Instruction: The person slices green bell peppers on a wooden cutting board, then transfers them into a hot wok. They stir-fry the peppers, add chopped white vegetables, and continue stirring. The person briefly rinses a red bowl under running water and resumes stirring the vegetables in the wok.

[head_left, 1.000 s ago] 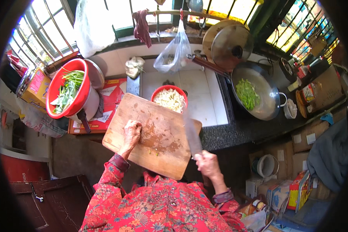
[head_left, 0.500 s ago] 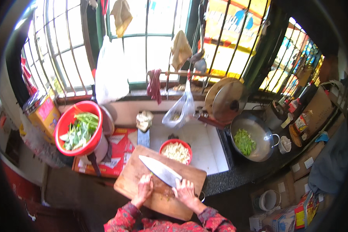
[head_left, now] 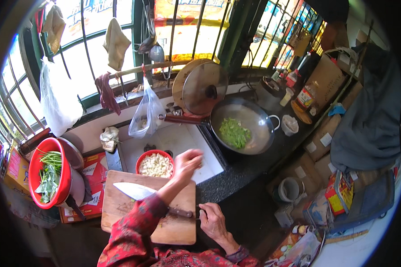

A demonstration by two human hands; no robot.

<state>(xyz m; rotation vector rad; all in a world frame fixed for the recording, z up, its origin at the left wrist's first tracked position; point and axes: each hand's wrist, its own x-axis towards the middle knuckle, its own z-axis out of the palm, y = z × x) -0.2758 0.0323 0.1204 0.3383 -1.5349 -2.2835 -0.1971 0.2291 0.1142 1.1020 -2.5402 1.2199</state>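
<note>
My left hand point(head_left: 188, 165) is raised over the near edge of the sink, beside a red bowl point(head_left: 143, 159) of pale chopped pieces. Its fingers are curled closed; what they hold, if anything, is hidden. Below my left forearm lies a wooden cutting board point(head_left: 120, 207) with green scraps on it. A large kitchen knife point(head_left: 133, 190) rests flat there, partly covered by my sleeve, its handle pointing right. My right hand point(head_left: 214, 222) is off the knife, fingers bent round the small metal handle at the board's right edge. A wok point(head_left: 258, 133) containing chopped greens point(head_left: 234, 133) stands beyond, on the right.
At the left, a red basin point(head_left: 67, 178) holds leafy vegetables. The sink point(head_left: 182, 138) lies behind the board, with a dark counter edge point(head_left: 216, 189) at its right. A pot lid point(head_left: 205, 89) leans behind the wok. Plastic bags hang along the barred window; boxes and a bucket stand lower right.
My left hand has left the board and risen toward the wok. My right hand has let go of the knife and moved to the board's right edge. The view has turned right.
</note>
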